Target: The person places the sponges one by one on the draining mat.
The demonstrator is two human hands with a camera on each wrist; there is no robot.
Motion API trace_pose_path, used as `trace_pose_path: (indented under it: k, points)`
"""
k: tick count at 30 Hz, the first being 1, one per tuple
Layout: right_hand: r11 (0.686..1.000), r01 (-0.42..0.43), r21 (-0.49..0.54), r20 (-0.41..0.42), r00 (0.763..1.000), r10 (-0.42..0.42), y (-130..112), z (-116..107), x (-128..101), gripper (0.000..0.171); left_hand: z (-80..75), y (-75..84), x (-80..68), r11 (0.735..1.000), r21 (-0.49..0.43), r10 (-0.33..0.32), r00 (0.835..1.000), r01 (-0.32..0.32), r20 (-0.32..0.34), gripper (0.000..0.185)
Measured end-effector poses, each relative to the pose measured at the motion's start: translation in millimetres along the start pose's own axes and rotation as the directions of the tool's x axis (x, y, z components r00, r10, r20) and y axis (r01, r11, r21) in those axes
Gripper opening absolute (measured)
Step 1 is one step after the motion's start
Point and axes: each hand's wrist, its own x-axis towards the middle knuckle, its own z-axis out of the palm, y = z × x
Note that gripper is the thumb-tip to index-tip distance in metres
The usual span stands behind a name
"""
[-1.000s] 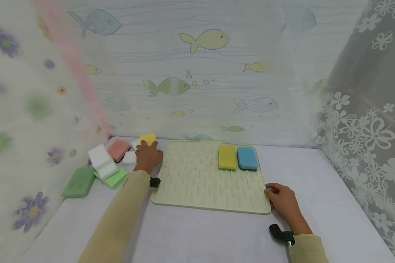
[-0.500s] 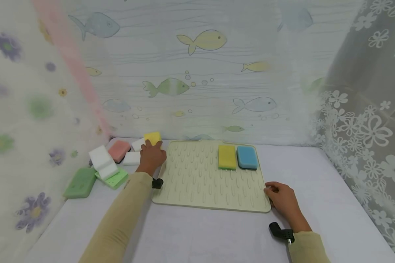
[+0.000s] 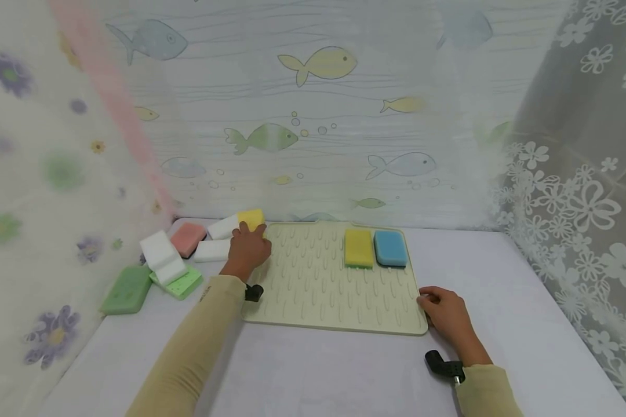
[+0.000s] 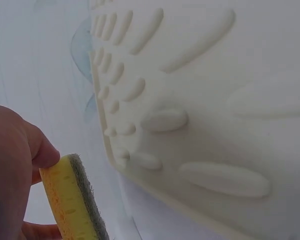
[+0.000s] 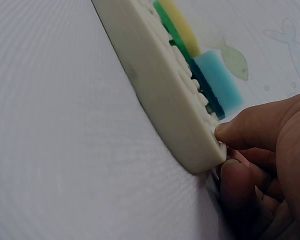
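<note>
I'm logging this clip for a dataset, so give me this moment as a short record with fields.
left hand: pinches a yellow sponge at the mat's far left corner
right hand: grips the near right corner of the drying mat
on the mat: yellow sponge beside blue sponge
left of the mat: white, pink and green sponges

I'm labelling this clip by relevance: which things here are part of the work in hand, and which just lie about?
In hand:
left hand pinching the yellow sponge
right hand gripping the corner of the drying mat
yellow sponge on mat
blue sponge

Lying about:
pink sponge
white sponges
green sponges
</note>
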Motion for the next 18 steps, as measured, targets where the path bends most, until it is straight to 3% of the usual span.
trace_pose_path:
  k: [6,18]
  points:
    - [1.000,0.002,-0.017,-0.005,1.000,-0.002,-0.8,-0.4,0.0,0.038,-1.0,9.7,-5.3,1.000,0.017,0.023,1.000,-0.023,0.004,0.052]
    - [1.000,0.002,-0.015,-0.004,1.000,-0.002,-1.0,-0.2,1.0,0.038,7.0,25.8,-16.5,0.993,0.060,0.103,0.992,-0.099,-0.074,0.048]
